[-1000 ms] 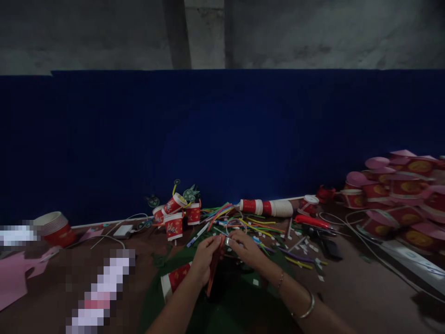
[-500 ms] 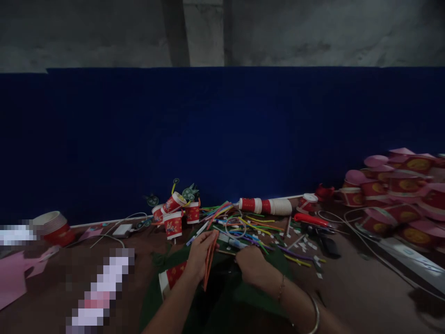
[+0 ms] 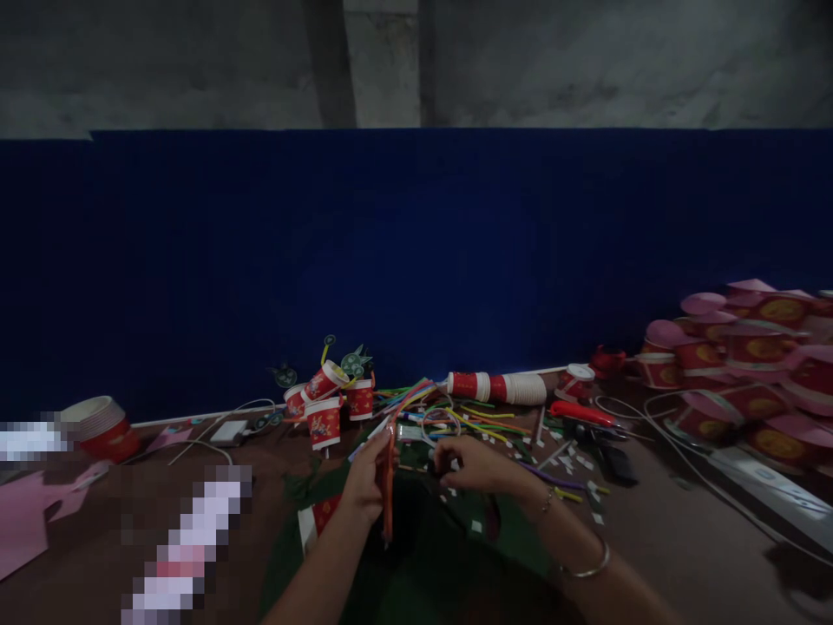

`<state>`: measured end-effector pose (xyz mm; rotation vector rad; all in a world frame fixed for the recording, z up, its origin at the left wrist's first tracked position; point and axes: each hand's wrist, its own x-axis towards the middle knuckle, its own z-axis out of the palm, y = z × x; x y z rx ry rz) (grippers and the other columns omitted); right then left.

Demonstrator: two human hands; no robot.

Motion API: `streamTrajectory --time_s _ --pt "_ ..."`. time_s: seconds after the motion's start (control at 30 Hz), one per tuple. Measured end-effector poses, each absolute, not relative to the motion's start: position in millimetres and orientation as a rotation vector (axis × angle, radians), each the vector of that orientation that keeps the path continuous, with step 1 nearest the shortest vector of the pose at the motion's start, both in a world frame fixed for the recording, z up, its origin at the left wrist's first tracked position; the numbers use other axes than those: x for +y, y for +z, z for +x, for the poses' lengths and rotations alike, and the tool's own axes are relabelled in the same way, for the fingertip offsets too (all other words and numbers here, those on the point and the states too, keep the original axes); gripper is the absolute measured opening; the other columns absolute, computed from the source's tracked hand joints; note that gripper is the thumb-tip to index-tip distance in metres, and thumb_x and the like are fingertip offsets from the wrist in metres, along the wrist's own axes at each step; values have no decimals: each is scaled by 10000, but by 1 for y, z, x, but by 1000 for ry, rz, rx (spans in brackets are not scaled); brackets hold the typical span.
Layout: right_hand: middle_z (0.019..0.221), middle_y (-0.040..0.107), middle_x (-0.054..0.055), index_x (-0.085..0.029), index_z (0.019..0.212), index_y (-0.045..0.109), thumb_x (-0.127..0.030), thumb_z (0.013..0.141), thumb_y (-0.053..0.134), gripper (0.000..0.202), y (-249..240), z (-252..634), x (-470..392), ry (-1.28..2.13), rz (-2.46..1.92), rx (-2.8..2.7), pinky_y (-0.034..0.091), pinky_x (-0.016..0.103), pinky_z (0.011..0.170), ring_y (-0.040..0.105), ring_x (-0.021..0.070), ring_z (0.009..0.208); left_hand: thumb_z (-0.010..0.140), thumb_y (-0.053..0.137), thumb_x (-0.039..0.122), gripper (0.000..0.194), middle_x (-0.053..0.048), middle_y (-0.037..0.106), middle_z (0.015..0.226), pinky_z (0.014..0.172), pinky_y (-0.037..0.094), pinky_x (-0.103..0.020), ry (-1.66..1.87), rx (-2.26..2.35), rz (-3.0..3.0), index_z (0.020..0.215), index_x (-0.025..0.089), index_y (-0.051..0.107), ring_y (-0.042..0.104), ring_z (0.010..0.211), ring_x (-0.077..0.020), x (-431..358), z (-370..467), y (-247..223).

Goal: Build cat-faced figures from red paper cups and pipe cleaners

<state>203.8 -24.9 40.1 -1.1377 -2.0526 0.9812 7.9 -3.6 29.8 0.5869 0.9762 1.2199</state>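
My left hand (image 3: 366,486) is closed around long, thin orange straws (image 3: 389,499), held upright, with their lower ends hanging over a dark green cloth (image 3: 442,573). To its right, my right hand (image 3: 465,464) has its fingers curled together above the cloth; something small and dark is at the fingertips, too unclear to name. A thin stick lies between the two hands. Left of my left wrist a red paper cup (image 3: 325,514) with a white rim lies on its side, partly covered by my forearm. Behind my hands is a heap of coloured straws (image 3: 495,425).
Red cups (image 3: 324,425) with straws and paper cut-outs stand behind. Stacked cups (image 3: 514,387) lie on their side near red-handled pliers (image 3: 589,412). Pink-topped cups (image 3: 758,365) are piled right, beside a power strip (image 3: 774,486) with cables. More cups (image 3: 108,434) and pink paper (image 3: 22,521) are left.
My right hand has turned, raising its fingers and shifting slightly up. The orange straws in my left hand stand more upright. A small white piece now shows on the cloth.
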Motion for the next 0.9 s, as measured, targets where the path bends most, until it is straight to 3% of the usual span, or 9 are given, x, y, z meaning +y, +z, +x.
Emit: streamTrajectory --time_s 0.13,0.23,0.33,0.5,0.7,0.9 --pt "807 663 34 -178 906 617 -258 739 571 190 50 205 -28 1318 -966 -1863 460 288 703 607 173 760 660 669 232 142 26 608 517 426 423 -186 1232 1046 611 765 156 611 554 420 -97 -3 7 29" --pt "838 675 45 -180 867 662 -330 784 521 222 57 210 -33 1492 -1003 -1670 457 307 726 608 188 797 629 678 185 195 18 634 555 453 426 -175 1265 1058 698 813 151 622 577 469 -97 -4 8 30" --pt "910 672 35 -187 847 697 -342 743 566 229 62 213 -36 1558 -1116 -1550 453 291 728 594 179 817 610 699 213 242 9 631 544 490 440 -183 1232 1032 775 831 138 634 583 501 -104 -5 10 28" --pt "813 669 27 -176 842 706 -353 692 619 247 64 209 -40 1832 -1036 -1447 454 258 659 586 142 700 588 728 287 278 16 606 535 476 427 -198 1199 1054 889 805 130 649 545 467 -97 -7 14 26" --pt "652 649 -26 -185 817 684 -195 556 710 262 69 215 -39 1734 -1158 -1449 405 195 513 537 93 546 595 723 340 294 1 614 569 492 412 -205 1194 1040 1018 788 129 652 542 488 -102 -8 15 27" --pt "664 656 2 -193 1022 594 -300 694 635 348 67 223 -29 1620 -1100 -1312 356 188 432 537 97 502 669 660 292 140 -46 674 723 605 434 -246 1060 1070 1550 743 180 703 596 659 -174 -15 18 34"
